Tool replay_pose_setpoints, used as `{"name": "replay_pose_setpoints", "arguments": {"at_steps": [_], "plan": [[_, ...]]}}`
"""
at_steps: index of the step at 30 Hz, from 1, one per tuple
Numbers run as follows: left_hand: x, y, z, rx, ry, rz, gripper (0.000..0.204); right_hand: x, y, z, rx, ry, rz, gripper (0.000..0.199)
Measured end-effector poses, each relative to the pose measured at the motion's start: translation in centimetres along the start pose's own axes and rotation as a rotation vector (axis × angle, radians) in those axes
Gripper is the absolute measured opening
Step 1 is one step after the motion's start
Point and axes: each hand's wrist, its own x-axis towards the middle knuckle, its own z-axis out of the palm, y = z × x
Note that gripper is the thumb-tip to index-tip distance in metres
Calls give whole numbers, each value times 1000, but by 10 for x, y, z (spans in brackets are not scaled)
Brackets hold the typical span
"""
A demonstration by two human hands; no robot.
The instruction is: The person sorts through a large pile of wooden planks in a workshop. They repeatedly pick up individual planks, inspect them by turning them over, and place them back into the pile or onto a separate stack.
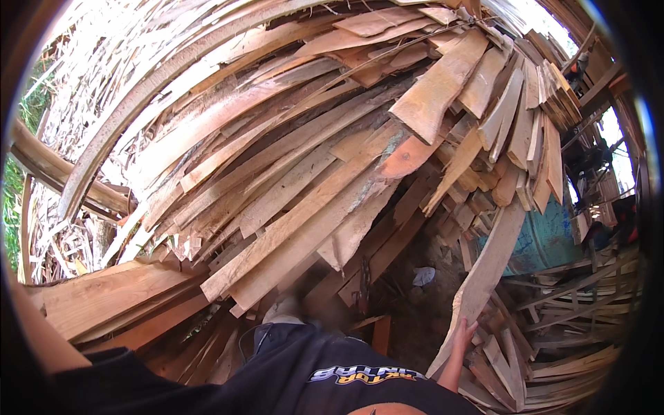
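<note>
My right hand (465, 333) grips the edge of a long, rough-edged wooden plank (477, 277) at the lower right. The plank rises from beside my body toward the stacked boards, its upper end resting near them. My fingers lie against the plank's side, and its far face is hidden. Only part of my left arm (52, 339) shows at the left edge; the left hand is out of view. In front of me, a large pile of sawn boards (297, 173) slopes across the picture, with several board ends (443, 90) jutting out at the upper right.
Loose offcuts and slats (581, 332) lie heaped on the right. A turquoise panel (536, 238) stands behind the plank. Thick boards (117, 294) lie at the lower left, below a horizontal pole (69, 176). A pale scrap (423, 276) is on the dark ground.
</note>
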Motion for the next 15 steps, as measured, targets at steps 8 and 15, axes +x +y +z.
{"name": "replay_pose_setpoints", "arguments": {"at_steps": [8,15], "plan": [[34,-64,51,50,-52,86,47,-8,-10,-10,48,-29,58,68],[64,-100,77,86,-84,162,49,4,18,2,55,60,67,71]]}}
